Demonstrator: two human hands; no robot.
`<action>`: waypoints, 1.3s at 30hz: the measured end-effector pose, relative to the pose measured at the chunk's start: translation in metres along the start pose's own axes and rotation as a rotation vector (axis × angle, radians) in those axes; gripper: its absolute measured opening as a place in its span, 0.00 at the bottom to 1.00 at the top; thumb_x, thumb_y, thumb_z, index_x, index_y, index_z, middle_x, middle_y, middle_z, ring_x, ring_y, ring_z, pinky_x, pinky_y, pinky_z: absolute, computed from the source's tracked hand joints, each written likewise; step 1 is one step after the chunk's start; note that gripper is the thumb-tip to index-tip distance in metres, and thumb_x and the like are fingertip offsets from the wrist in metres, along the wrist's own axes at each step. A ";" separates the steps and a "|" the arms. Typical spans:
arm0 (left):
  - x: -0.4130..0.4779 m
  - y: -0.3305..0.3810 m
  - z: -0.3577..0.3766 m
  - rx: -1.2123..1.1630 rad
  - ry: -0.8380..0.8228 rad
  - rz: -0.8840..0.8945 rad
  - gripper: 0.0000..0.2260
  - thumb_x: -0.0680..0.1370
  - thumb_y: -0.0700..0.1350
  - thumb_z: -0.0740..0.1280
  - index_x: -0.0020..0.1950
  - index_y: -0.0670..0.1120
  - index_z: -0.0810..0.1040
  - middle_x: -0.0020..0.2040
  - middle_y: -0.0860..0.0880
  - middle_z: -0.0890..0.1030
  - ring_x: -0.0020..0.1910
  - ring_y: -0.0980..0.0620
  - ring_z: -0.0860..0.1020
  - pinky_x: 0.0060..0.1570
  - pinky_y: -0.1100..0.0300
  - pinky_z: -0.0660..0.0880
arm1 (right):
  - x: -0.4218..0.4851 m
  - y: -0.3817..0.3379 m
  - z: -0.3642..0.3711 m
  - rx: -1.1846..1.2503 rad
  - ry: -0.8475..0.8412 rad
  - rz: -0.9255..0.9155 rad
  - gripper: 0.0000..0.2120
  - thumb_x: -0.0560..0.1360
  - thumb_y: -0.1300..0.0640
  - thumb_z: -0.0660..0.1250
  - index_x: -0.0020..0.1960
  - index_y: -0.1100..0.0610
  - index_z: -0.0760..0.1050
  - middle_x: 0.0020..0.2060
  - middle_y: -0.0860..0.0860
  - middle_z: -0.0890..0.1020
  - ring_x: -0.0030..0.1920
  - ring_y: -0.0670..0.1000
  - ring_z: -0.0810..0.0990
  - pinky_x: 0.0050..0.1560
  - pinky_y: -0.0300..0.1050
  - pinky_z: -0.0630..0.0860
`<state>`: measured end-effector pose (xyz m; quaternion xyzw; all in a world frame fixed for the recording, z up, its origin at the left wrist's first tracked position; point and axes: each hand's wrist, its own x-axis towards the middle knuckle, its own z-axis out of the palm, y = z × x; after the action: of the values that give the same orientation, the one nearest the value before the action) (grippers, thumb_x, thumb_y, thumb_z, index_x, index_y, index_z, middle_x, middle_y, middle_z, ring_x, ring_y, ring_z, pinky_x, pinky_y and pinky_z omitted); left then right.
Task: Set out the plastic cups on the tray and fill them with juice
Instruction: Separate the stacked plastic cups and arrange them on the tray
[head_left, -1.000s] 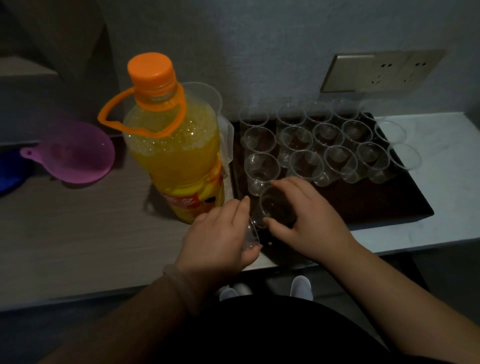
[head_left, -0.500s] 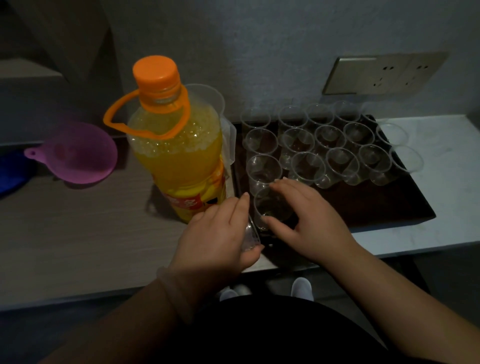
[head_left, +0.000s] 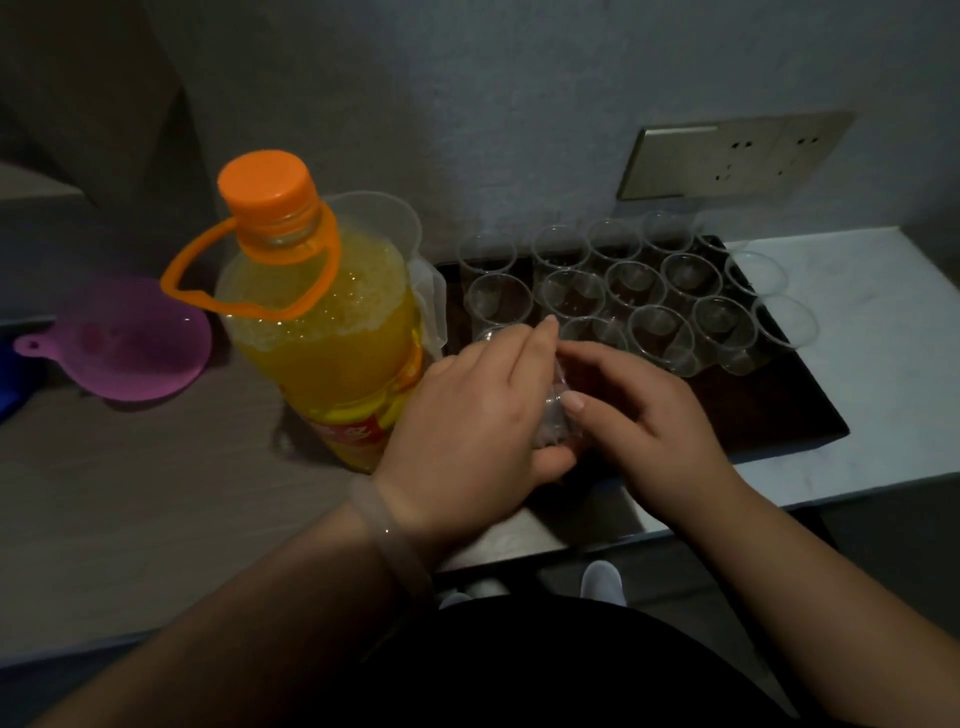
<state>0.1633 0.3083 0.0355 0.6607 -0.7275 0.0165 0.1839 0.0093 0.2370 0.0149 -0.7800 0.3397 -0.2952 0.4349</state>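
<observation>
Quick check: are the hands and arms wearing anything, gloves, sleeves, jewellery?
Both hands are bare: no gloves, no rings visible. The left hand has a pale, translucent bangle at its wrist; the right hand and its wrist wear nothing. No sleeves are in view.

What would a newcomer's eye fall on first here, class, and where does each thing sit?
The tall, orange-capped clear plastic bottle of orange juice stands out, upright on the grey counter left of the dark tray. Rows of empty clear plastic cups stand on that tray, and in front of them the left hand and right hand grip another clear cup between them.
</observation>
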 end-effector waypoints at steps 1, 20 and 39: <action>0.003 0.001 0.000 0.000 -0.005 0.009 0.38 0.68 0.58 0.67 0.72 0.39 0.66 0.62 0.43 0.75 0.57 0.45 0.77 0.50 0.50 0.77 | 0.000 0.001 -0.001 0.021 0.014 0.011 0.26 0.70 0.43 0.63 0.66 0.53 0.74 0.54 0.47 0.81 0.55 0.42 0.79 0.54 0.34 0.73; 0.038 0.009 0.014 0.065 -0.020 0.003 0.35 0.70 0.60 0.67 0.70 0.39 0.69 0.60 0.43 0.76 0.54 0.45 0.78 0.47 0.49 0.78 | 0.000 0.031 -0.064 -0.497 0.144 -0.077 0.29 0.69 0.42 0.63 0.64 0.58 0.73 0.56 0.51 0.74 0.56 0.45 0.71 0.55 0.30 0.65; 0.046 0.014 0.021 0.113 -0.020 -0.068 0.36 0.68 0.58 0.69 0.69 0.38 0.69 0.59 0.41 0.77 0.52 0.43 0.78 0.46 0.51 0.77 | -0.010 0.057 -0.046 -0.719 -0.191 -0.152 0.27 0.68 0.44 0.69 0.64 0.51 0.71 0.56 0.47 0.80 0.54 0.46 0.75 0.56 0.42 0.66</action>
<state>0.1419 0.2601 0.0327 0.6947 -0.7042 0.0448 0.1393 -0.0475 0.2007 -0.0165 -0.9297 0.3207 -0.1148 0.1401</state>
